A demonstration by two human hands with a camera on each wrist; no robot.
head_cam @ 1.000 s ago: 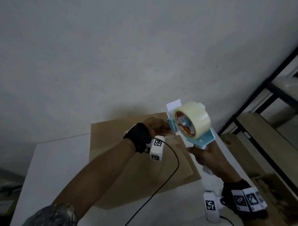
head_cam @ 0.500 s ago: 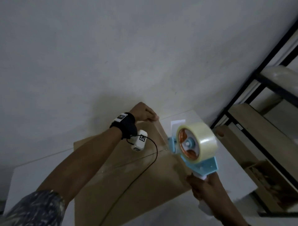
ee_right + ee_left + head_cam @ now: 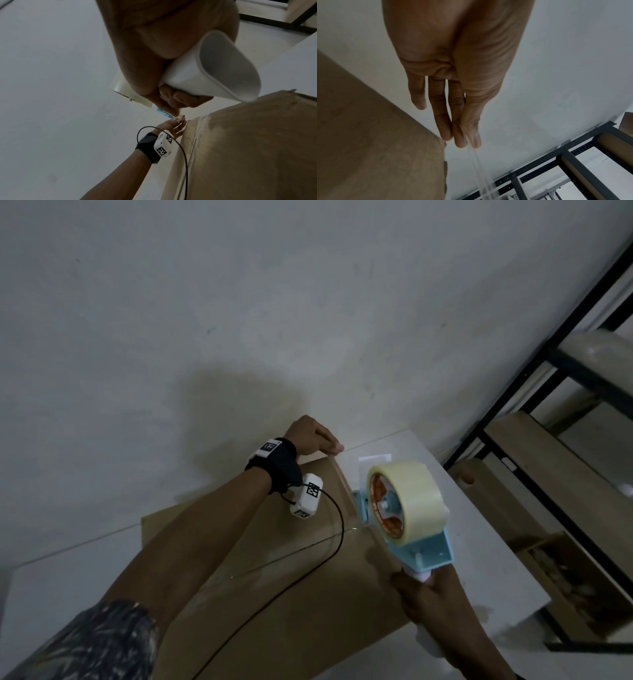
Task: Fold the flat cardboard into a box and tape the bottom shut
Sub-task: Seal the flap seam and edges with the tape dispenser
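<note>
A brown cardboard box (image 3: 318, 618) lies on the white table (image 3: 68, 594), its flap seam facing up. My left hand (image 3: 315, 438) is at the box's far corner and pinches the end of the clear tape strip (image 3: 479, 169) between thumb and forefinger; the other fingers (image 3: 440, 115) are straight. The strip runs back along the box's right edge to the blue tape dispenser (image 3: 404, 505). My right hand (image 3: 424, 597) grips its white handle (image 3: 214, 70) and holds it above the box's right edge. The box (image 3: 248, 148) also shows in the right wrist view.
A black metal rack (image 3: 513, 412) with wooden boards (image 3: 534, 460) stands close on the right of the table. A plain wall (image 3: 239, 302) rises just behind the box. The wrist camera's black cable (image 3: 340, 529) hangs across the box top.
My left hand has drawn the tape end away from the dispenser to the box's far corner. The dispenser has come down and toward me along the right edge.
</note>
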